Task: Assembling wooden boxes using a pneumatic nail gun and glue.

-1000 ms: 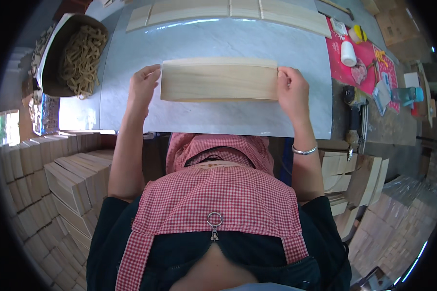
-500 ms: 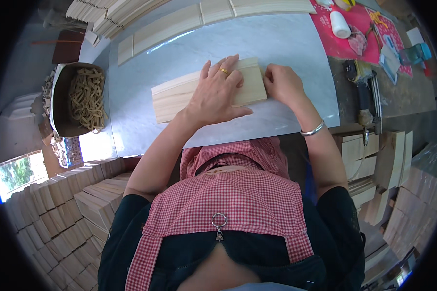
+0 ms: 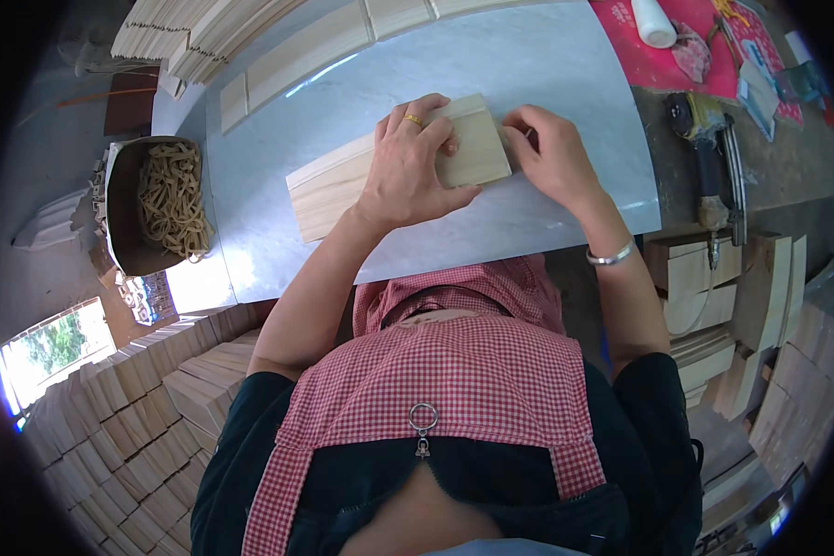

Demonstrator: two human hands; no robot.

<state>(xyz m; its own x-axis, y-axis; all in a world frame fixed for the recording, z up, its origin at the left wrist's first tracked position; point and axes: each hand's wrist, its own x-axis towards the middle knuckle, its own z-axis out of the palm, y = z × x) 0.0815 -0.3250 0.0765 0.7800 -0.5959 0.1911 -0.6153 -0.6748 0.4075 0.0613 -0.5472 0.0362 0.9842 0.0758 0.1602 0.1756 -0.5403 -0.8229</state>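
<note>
A pale wooden board (image 3: 480, 139) lies slantwise on the grey marbled tabletop (image 3: 343, 257). My left hand (image 3: 408, 167) spans its middle, fingers over the far long edge and thumb by the near one, holding it against the table. Just past the board's right end is my right hand (image 3: 549, 156), its fingers curled in toward the thumb. Whether a small thing sits between those fingertips cannot be made out. A ring shows on the left hand and a bangle on the right wrist.
Left of the table stands a bin (image 3: 125, 208) of tan bands (image 3: 171, 199). Long boards (image 3: 320, 60) and stacked slats (image 3: 190, 42) lie along the far side. To the right are an air nail gun (image 3: 704, 153), a white bottle (image 3: 653, 23) and wood blocks (image 3: 704, 264).
My right hand has drawn slightly away from the board's end, and its fingers have shifted. The left hand stays on the board. The whole view has shifted a little.
</note>
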